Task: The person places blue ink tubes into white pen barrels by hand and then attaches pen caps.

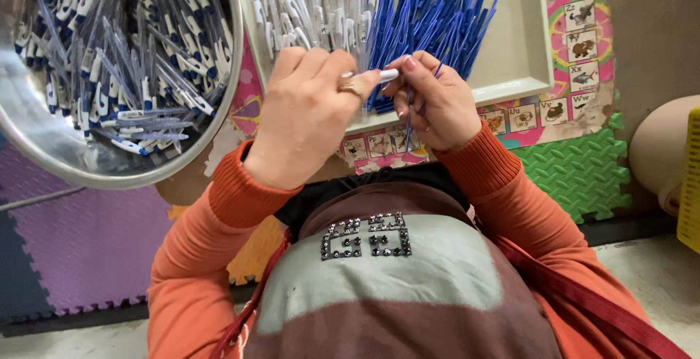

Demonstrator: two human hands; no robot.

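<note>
left hand [306, 114] pinching white pen barrel [386, 75], right hand [430, 103] perhaps holding blue refill [410, 111]

Home piecework spot: foam play mats [576, 173] on floor, metal bowl [44, 147] and tray [521, 74] heaped with pen parts.

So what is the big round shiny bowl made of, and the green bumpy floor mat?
The big round silver bowl looks like polished metal, probably steel: its rim gleams and mirrors light. The green bumpy floor mat looks like soft foam with a matte finish: it has a pressed texture and jigsaw edges.
</note>
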